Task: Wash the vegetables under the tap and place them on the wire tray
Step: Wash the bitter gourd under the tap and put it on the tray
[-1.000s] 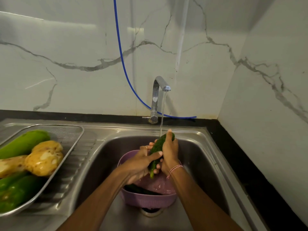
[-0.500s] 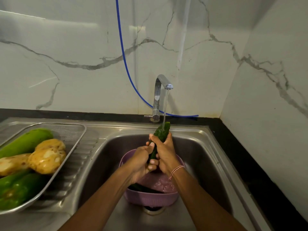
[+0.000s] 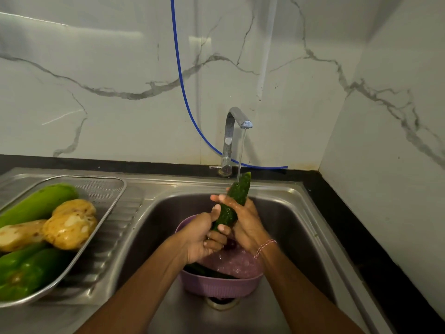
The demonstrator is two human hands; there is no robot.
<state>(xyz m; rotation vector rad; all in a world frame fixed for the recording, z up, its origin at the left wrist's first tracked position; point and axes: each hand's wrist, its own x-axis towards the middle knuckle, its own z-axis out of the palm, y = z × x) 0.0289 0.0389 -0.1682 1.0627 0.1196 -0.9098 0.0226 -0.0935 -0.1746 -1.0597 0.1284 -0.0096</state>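
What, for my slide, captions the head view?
Left hand and right hand hold a cucumber under the tap, over a bowl.

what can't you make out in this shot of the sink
Head view: the lower end of the cucumber, wrapped by the left hand and right hand.
Head view: what lies in the purple bowl; the hands cover most of it, only a dark green strip shows.
Head view: the left part of the wire tray and its vegetables, cut off by the left edge.

Bare forearms (image 3: 149, 280); right-wrist bracelet (image 3: 265, 246) (pink-white thread).
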